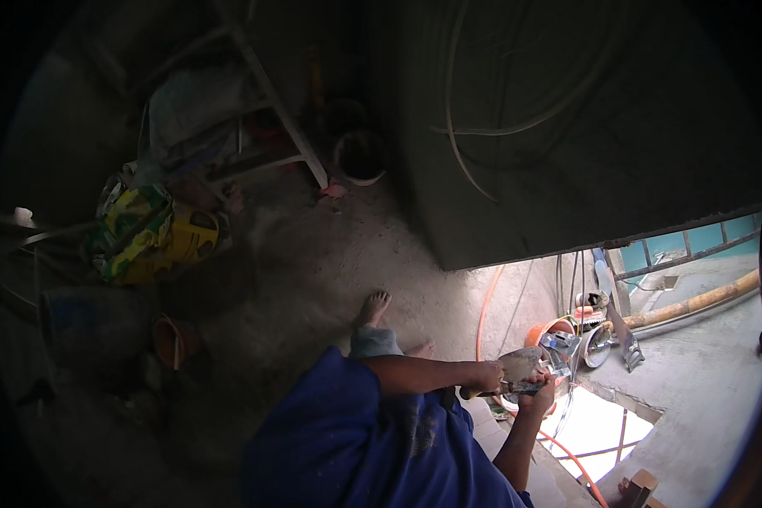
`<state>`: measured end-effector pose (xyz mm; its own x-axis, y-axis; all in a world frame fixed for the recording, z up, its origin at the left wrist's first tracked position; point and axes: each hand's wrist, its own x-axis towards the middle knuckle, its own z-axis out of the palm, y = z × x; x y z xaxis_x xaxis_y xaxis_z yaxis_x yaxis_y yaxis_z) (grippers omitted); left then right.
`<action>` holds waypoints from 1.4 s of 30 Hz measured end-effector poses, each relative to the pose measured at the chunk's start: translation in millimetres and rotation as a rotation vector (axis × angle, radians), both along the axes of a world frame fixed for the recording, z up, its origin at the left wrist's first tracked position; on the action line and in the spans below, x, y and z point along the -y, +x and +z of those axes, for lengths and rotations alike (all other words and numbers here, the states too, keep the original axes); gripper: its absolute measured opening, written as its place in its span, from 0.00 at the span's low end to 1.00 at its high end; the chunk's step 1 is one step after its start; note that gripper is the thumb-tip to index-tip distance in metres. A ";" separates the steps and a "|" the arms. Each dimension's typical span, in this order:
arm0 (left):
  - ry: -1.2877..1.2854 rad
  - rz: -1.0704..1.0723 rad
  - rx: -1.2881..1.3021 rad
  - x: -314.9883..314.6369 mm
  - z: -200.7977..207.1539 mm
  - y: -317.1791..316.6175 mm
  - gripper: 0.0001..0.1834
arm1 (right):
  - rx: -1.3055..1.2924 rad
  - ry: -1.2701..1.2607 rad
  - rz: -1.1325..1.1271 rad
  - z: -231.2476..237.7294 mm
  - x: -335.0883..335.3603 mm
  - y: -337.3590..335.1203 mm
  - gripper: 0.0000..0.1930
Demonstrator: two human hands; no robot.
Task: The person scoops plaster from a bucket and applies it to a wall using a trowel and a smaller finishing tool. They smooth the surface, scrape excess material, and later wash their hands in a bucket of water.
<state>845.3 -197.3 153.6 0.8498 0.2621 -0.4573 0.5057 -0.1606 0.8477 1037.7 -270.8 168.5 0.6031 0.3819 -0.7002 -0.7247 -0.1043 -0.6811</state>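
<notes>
My left hand [487,377] is closed around the handle of what looks like a trowel [521,362], its greyish, mortar-smeared blade pointing right. Beside the blade's lower edge, my right hand [540,395] has its fingers drawn together; a small dark piece shows by them, too small to name. Just beyond both hands stands an orange bucket [534,335] with clear plastic packaging [560,342] at its rim.
A hand saw [625,340] and a bamboo pole [694,300] lie at the right, near a bright floor opening [597,427]. An orange hose [483,309] runs past. A ladder [279,106], yellow-green sacks [144,229] and a dark bucket [361,157] stand left.
</notes>
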 end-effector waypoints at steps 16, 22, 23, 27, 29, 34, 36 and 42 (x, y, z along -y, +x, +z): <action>-0.330 0.083 -0.056 -74.1 25.1 -119.2 0.43 | 0.063 0.099 0.011 -14.3 -22.5 -95.2 0.07; -0.427 0.105 0.005 -88.8 -13.6 -113.9 0.40 | 0.170 0.028 -0.056 28.4 -65.4 -127.5 0.10; -0.422 0.062 -0.023 -93.8 -25.5 -112.1 0.39 | 0.170 -0.004 -0.089 32.3 -70.1 -132.3 0.10; -0.472 -0.025 -0.068 -101.7 17.1 -105.0 0.30 | 0.195 -0.008 -0.188 17.9 -44.0 -130.1 0.12; -0.522 -0.075 -0.067 -111.7 33.5 -100.3 0.28 | 0.175 0.026 -0.235 17.1 -41.7 -132.3 0.13; -0.556 -0.242 -0.089 -120.1 38.4 -85.8 0.27 | 0.158 0.063 -0.344 1.3 -35.8 -130.1 0.14; -0.511 -0.267 -0.116 -114.7 50.3 -75.8 0.30 | 0.140 0.059 -0.359 -0.6 -28.7 -122.5 0.14; -0.361 -0.169 -0.137 -95.4 28.5 -42.8 0.39 | 0.204 0.106 -0.406 1.5 -18.6 -95.1 0.11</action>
<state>802.5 -101.9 182.0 0.7920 -0.0738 -0.6061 0.6097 0.0443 0.7914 942.6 -252.2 170.0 0.8401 0.1492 -0.5215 -0.5424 0.2381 -0.8057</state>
